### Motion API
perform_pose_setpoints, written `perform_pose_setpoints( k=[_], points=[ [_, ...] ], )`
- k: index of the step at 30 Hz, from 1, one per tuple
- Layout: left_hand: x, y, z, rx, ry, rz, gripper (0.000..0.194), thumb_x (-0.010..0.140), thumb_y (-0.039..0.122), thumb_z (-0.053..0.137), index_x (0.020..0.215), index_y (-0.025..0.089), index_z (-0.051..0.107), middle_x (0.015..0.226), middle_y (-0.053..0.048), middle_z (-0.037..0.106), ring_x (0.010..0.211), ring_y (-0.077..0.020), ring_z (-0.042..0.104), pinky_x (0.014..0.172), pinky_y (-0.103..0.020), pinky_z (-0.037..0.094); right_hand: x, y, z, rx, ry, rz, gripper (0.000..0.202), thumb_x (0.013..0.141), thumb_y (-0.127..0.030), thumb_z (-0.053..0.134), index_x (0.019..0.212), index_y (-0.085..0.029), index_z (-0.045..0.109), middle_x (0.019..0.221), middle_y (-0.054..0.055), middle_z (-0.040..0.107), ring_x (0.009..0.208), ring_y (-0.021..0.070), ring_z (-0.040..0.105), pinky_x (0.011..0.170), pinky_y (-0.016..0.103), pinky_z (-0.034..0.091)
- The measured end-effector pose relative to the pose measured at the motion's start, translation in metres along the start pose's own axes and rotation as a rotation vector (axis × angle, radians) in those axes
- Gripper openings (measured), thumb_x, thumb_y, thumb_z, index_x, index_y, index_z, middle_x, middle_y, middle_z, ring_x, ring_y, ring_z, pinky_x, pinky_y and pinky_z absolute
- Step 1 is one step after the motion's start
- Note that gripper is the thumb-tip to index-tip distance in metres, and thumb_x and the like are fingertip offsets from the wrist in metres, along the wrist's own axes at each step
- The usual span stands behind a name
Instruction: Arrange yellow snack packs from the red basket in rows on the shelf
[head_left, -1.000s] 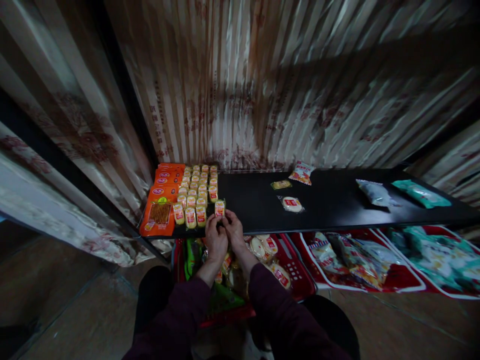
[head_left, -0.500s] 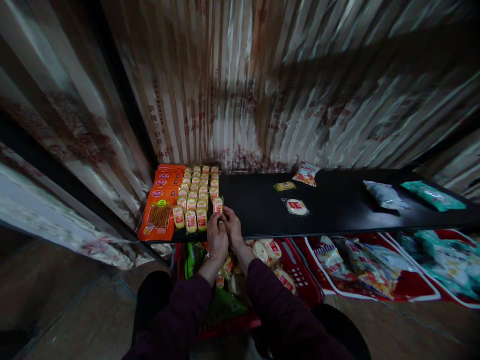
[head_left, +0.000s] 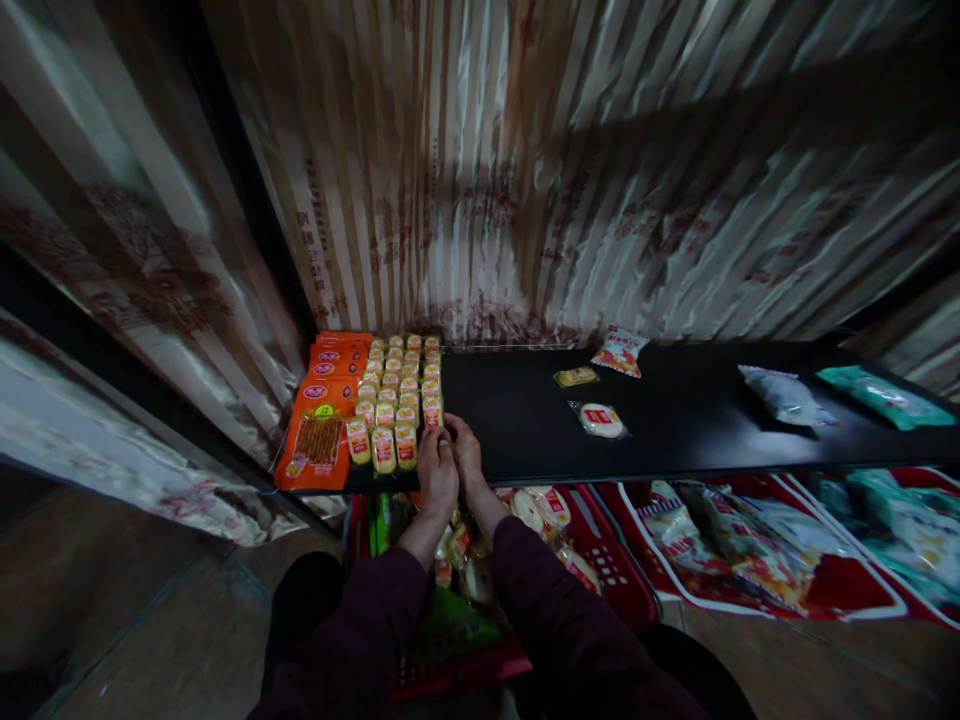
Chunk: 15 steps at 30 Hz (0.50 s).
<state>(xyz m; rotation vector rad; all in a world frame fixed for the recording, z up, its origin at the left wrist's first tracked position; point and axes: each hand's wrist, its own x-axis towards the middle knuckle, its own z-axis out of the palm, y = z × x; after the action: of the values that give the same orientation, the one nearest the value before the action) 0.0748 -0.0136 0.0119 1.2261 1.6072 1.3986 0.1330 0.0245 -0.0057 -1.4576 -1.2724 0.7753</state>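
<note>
Small yellow wrapped snack cakes (head_left: 385, 413) stand in several tight columns on the black shelf (head_left: 510, 430). My left hand (head_left: 436, 472) and my right hand (head_left: 466, 455) are close together at the shelf's front edge, at the near end of the rightmost column. Both have curled fingers around the low part of a wrapped snack cake (head_left: 432, 409) with a red label. Its bottom is hidden behind my fingers. To the left of the columns lie overlapping orange snack bags (head_left: 324, 420), the front one with a window showing brown sticks.
Further right on the shelf lie a yellow packet (head_left: 576, 376), a round white wrapped cake (head_left: 601, 419), a red-white bag (head_left: 620, 350), a pale bag (head_left: 786, 395) and a teal bag (head_left: 885, 396). Red baskets (head_left: 621, 560) of packets stand below. A striped curtain (head_left: 480, 200) hangs behind.
The snack cake at my fingertips has settled lower and more in line with its column. My hands stay at nearly the same place; the view has shifted slightly.
</note>
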Motion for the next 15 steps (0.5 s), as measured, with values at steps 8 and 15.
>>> perform_pose_setpoints(
  k=[8,15],
  points=[
    [0.003,-0.005,0.001,-0.01,-0.016,-0.002,0.03,0.084,0.022,0.038,0.101,0.018,0.062,0.115,-0.01,0.063,0.112,-0.0193,0.055,0.104,-0.038,0.038,0.004,0.006,0.003,-0.07,-0.007,-0.019,0.037,0.069,-0.017,0.047,0.1,-0.019,0.066,0.102,0.005,0.067,0.094,0.0185,0.059,0.092,0.034,0.046],
    [0.006,-0.009,0.004,-0.016,0.005,-0.01,0.029,0.086,0.021,0.038,0.102,0.019,0.062,0.117,-0.009,0.062,0.117,-0.019,0.052,0.105,-0.039,0.037,0.006,0.012,0.002,-0.108,-0.007,-0.047,0.034,0.069,-0.018,0.049,0.098,-0.02,0.066,0.1,0.006,0.067,0.094,0.0198,0.058,0.091,0.035,0.045]
  ],
)
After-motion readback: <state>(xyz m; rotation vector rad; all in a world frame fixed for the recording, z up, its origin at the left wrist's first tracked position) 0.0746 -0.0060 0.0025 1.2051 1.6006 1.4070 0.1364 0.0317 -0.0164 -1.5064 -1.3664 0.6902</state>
